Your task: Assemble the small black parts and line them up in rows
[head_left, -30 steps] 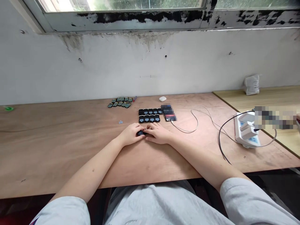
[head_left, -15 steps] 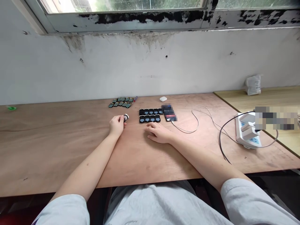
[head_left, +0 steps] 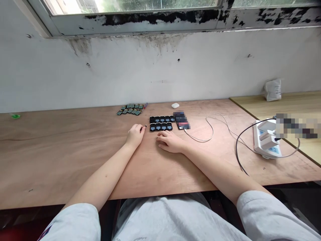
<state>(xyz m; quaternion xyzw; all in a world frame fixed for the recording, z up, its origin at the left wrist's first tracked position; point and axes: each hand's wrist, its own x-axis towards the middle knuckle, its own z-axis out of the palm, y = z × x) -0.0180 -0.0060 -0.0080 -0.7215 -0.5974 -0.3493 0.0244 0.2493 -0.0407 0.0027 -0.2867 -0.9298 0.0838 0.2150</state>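
My left hand is closed over the table, its fingers pinched on a small black part. Only a dark tip of that part shows; the rest is hidden by the hand. To its right, my right hand lies on the tabletop, fingers loosely apart, holding nothing. Just beyond its fingertips are two rows of small black modules with bluish-grey squares. Farther back on the left lie several green boards in two rows, beside a slim purple item.
A partly blurred phone-like device touches the modules' right end, with a white cable attached. A white rounded case sits behind. At right stands a white power strip with plugs; a white packet leans by the wall.
My left hand has moved right, toward the black modules, and turned so the part it holds is mostly hidden. My right hand has stayed in place.
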